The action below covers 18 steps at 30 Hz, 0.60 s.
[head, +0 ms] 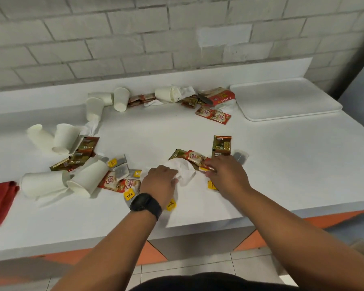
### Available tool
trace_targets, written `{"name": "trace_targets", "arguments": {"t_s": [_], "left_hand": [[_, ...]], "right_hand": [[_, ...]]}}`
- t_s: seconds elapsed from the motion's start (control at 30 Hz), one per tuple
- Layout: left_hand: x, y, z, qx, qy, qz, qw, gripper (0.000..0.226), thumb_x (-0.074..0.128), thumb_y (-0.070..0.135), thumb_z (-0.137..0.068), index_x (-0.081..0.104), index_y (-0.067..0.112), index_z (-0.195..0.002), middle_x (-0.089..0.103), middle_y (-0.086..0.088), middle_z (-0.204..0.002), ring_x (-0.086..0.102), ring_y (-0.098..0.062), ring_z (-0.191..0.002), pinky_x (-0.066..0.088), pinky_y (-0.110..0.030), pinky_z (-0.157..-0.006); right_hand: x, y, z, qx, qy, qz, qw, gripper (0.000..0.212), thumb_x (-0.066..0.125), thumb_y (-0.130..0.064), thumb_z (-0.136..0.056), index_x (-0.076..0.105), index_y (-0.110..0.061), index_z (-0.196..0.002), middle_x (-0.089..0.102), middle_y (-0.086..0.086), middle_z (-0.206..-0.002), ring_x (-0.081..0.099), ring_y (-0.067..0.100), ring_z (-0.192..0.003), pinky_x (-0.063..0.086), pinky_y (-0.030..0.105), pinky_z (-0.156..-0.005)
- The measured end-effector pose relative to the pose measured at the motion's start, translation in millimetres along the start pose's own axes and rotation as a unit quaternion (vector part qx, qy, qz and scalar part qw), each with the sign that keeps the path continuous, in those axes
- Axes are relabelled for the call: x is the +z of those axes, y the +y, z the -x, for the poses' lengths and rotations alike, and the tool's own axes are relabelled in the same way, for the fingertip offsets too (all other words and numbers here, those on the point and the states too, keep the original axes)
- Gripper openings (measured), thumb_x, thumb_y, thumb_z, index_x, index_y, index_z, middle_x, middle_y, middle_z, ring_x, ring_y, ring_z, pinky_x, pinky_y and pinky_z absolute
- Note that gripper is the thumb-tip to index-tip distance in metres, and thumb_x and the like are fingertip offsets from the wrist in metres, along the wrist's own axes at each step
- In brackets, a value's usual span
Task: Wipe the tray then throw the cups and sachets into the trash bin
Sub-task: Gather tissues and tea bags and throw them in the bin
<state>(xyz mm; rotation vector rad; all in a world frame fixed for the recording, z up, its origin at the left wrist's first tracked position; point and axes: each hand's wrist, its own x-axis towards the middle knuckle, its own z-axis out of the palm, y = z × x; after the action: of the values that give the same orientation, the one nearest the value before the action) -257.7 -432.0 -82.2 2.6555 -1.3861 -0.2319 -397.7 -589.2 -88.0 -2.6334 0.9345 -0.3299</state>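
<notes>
Head view: left hand (159, 181), a black watch (145, 204) on its wrist, grips a crumpled white tissue (184, 171); right hand (226, 175) just beside it rests curled fingers on red and gold sachets (198, 159). Paper cups (86, 179) lie tipped left of both hands, more far behind them. White tray (286, 99) sits well beyond the right hand.

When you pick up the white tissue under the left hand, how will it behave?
The tissue looks crumpled and thin, so probably floppy and very light. It overlaps sachets, so lifting may drag some. The left hand grips it.
</notes>
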Motion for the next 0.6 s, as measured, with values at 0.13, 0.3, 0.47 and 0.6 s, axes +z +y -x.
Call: {"name": "trace_targets", "arguments": {"t_s": [0.13, 0.3, 0.47, 0.6], "left_hand": [[-1.2, -7.3, -12.8, -0.015, 0.019, 0.013, 1.000, 0.027, 0.045, 0.025, -0.095, 0.062, 0.019, -0.115, 0.059, -0.006, -0.113, 0.052, -0.028, -0.105, 0.044, -0.035, -0.082], [-11.1, -5.8, -22.5, -0.030, 0.063, 0.108, 0.992, 0.027, 0.047, 0.022, -0.095, 0.060, 0.020, -0.118, 0.064, -0.007, -0.114, 0.058, -0.028, -0.106, 0.041, -0.030, -0.076], [-21.9, 23.3, -21.0, -0.022, 0.123, 0.244, 0.962, 0.022, 0.054, 0.028, -0.094, 0.059, 0.023, -0.115, 0.065, 0.000, -0.109, 0.061, -0.020, -0.102, 0.042, -0.026, -0.076], [-26.3, 69.0, -20.4, 0.005, 0.109, 0.327, 0.939, 0.023, 0.053, 0.028, -0.095, 0.060, 0.026, -0.117, 0.065, 0.007, -0.105, 0.058, -0.011, -0.094, 0.038, -0.012, -0.068]], "right_hand": [[-4.5, 0.2, -3.5, 0.044, 0.030, -0.053, 0.997, 0.024, 0.051, -0.024, -0.094, 0.067, -0.027, -0.111, 0.068, -0.003, -0.107, 0.060, 0.022, -0.101, 0.049, 0.032, -0.073], [-25.9, 10.5, -3.1, 0.088, 0.078, -0.134, 0.984, 0.024, 0.054, -0.027, -0.093, 0.064, -0.024, -0.115, 0.070, 0.001, -0.103, 0.063, 0.024, -0.092, 0.041, 0.026, -0.066], [-59.0, 22.5, 13.1, 0.116, 0.078, -0.304, 0.942, 0.012, 0.061, -0.019, -0.090, 0.067, -0.024, -0.099, 0.067, -0.007, -0.086, 0.060, 0.006, -0.076, 0.040, 0.008, -0.054], [-75.0, 41.7, 34.2, 0.124, 0.076, -0.368, 0.918, 0.013, 0.063, -0.016, -0.089, 0.067, -0.028, -0.090, 0.067, -0.009, -0.080, 0.060, -0.003, -0.064, 0.041, 0.005, -0.053]]}}
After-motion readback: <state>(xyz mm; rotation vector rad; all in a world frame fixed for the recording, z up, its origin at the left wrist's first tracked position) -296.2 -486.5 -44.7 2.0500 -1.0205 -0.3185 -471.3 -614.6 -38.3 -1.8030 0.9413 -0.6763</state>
